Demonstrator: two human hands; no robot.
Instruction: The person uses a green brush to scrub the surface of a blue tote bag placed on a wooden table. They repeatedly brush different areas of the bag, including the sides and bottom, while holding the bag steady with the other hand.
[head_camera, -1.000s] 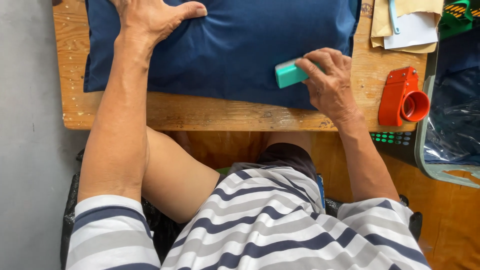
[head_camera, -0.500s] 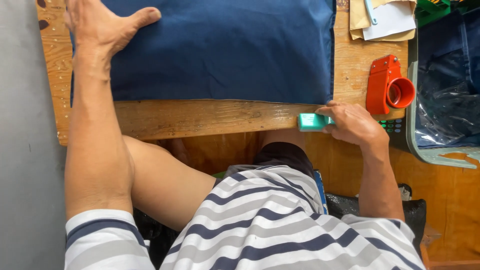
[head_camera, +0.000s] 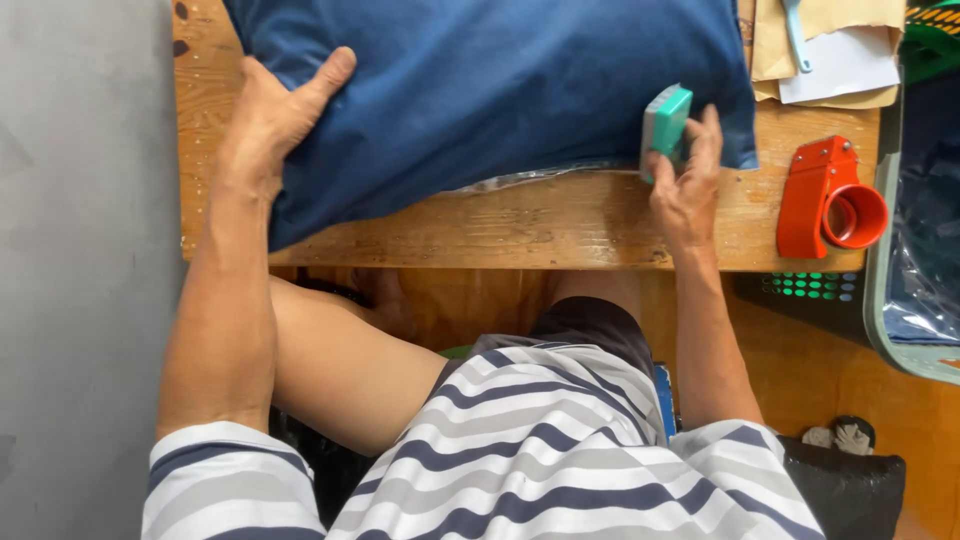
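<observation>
The green block (head_camera: 665, 122) stands tilted at the blue cushion's (head_camera: 490, 90) near right corner, long axis running away from the person, the right hand's (head_camera: 688, 180) grip clamped on it, while the left hand (head_camera: 270, 120) lies spread flat on the cushion's left edge.

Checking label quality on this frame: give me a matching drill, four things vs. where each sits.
Things:
1. left hand
2. right hand
3. red tape dispenser
4. papers

Places:
A. top right corner of the wooden table
B. on the table's right end, beside the navy cushion
C. pressed flat on the cushion's left edge
D. holding a teal block at the cushion's lower right edge

Pairs: 1-C, 2-D, 3-B, 4-A
</observation>
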